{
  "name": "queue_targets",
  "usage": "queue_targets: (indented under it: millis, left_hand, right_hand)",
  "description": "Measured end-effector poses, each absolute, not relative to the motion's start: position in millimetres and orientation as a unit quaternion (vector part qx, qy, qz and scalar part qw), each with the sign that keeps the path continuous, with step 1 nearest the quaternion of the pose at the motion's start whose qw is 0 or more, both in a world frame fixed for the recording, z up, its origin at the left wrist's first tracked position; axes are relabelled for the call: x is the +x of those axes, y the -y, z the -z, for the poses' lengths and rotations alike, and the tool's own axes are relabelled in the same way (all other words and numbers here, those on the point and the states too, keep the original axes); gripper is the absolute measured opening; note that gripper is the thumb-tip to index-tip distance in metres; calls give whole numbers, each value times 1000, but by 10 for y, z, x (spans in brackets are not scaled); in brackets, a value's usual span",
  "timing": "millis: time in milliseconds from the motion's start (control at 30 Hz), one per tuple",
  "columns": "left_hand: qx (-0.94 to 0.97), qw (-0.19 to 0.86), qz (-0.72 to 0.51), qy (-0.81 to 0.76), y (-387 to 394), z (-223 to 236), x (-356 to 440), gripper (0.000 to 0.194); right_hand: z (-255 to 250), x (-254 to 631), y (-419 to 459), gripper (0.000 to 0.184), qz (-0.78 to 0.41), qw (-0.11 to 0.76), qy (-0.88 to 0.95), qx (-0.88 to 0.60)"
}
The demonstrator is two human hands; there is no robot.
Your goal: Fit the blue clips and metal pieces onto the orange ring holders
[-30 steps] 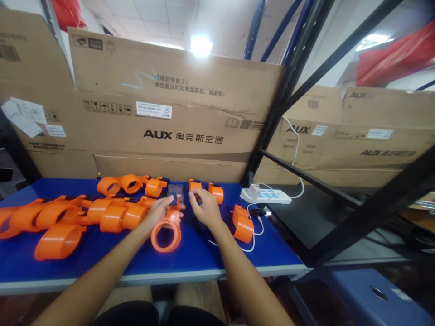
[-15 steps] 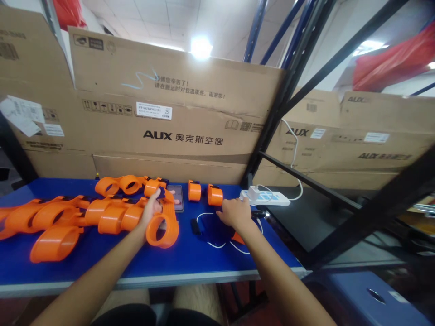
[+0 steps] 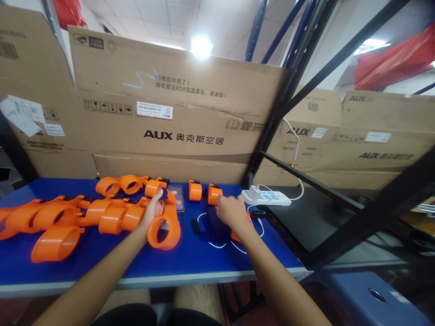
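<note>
My left hand [image 3: 153, 213] is wrapped round an orange plastic ring piece [image 3: 173, 222]; its round loop hangs toward me and its upper part is between thumb and fingers. To the right, my right hand [image 3: 232, 212] is closed with the fingers curled down, beside a standing orange ring [image 3: 214, 195]. What those fingers hold, if anything, is hidden. Beneath that hand are a dark blue patch [image 3: 215, 226] I cannot make out and part of another orange piece [image 3: 235, 236]. Next to them lies a white cable [image 3: 217, 246] with a small black block [image 3: 196, 226].
Several orange rings [image 3: 56, 242] crowd the left of the blue table [image 3: 112, 267]. A phone [image 3: 180, 206] lies behind my left hand, and another orange ring [image 3: 195, 191] stands nearby. A white power strip [image 3: 272, 198] sits at right. A cardboard box wall [image 3: 190, 113] and black rack post [image 3: 272, 117] stand behind.
My right hand has shifted slightly left and up, closer to the standing ring, uncovering more of the orange piece under it. My left hand keeps its hold, almost unmoved.
</note>
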State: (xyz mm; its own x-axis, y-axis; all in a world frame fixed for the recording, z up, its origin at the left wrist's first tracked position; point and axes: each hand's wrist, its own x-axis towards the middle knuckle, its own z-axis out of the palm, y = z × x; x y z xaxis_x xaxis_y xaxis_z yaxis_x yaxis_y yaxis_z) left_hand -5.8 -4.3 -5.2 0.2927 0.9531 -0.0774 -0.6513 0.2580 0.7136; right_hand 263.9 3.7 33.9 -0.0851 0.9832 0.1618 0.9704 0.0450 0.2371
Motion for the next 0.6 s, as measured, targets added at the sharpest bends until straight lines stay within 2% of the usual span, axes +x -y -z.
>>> queue_targets:
  millis: [233, 367, 600]
  left_hand:
    - [300, 746, -531, -266, 52, 42, -45, 68]
    - [305, 743, -532, -267, 44, 40, -47, 66]
    - [305, 742, -536, -265, 30, 45, -67, 66]
  right_hand:
    - [-322, 2594, -13, 34, -134, 16, -726, 674]
    - [-317, 2553, -13, 32, -108, 25, -737, 667]
    - [-418, 2559, -3, 24, -135, -22, -737, 662]
